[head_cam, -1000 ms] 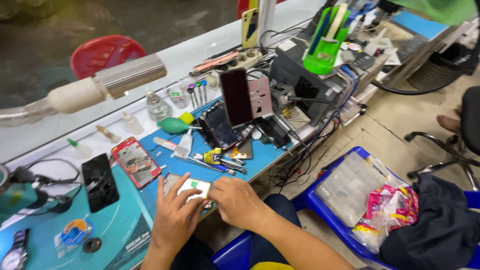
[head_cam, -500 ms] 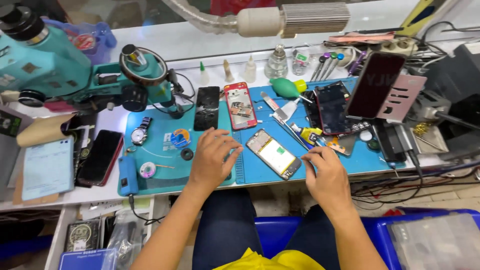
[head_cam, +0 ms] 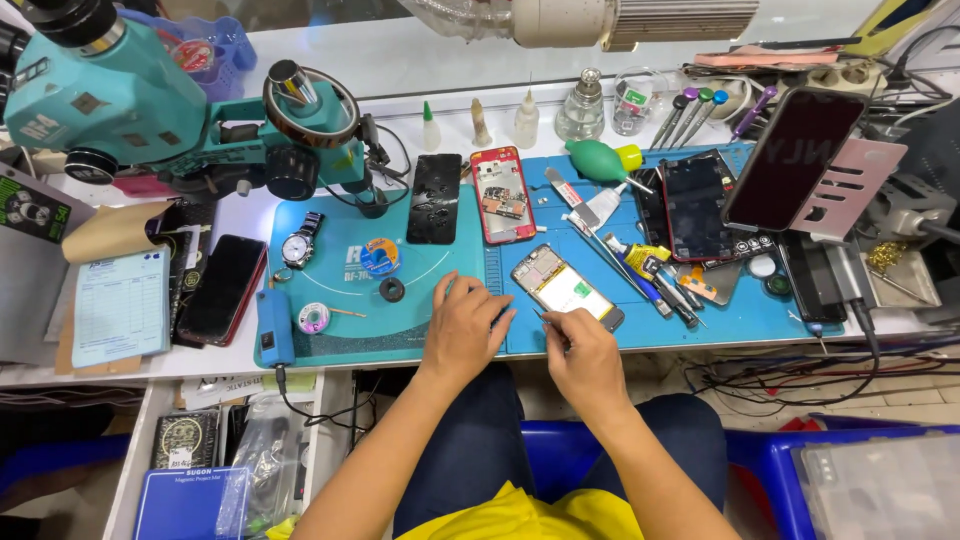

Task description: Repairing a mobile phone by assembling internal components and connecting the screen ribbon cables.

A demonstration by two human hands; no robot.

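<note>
Though the view was steep, both hands were readable: notes below.

Left hand: my left hand (head_cam: 468, 325) lay flat and released on the blue work mat (head_cam: 400, 345), fingers spread, fingertips just beside the lower end of the opened phone (head_cam: 566, 288). It gripped nothing.

Right hand: my right hand (head_cam: 582, 352) was pinched around a thin metal tool (head_cam: 541, 316), probably tweezers; its tip pointed at the phone's lower left corner. Whether the tip touched the phone I could not tell.

Opened phone: it lay tilted on the mat, between the two hands and slightly beyond them, back cover off, battery and board exposed.

Nearby: a red phone with its back open (head_cam: 503, 194) and a black glass panel (head_cam: 435, 198) lay further up the mat. Screwdrivers and a glue tube (head_cam: 655, 280) sat to the right of the opened phone. A teal microscope (head_cam: 150, 110) stood at the far left, well apart from the hands.

Progress, judged: the phone was already open, so disassembly looked at least partly done. Its insides appeared still in place, and no cover lay fitted on it, so the internal work and the closing up looked left to do.

Uncertain: which small part the tool addressed was too small to make out.
</note>
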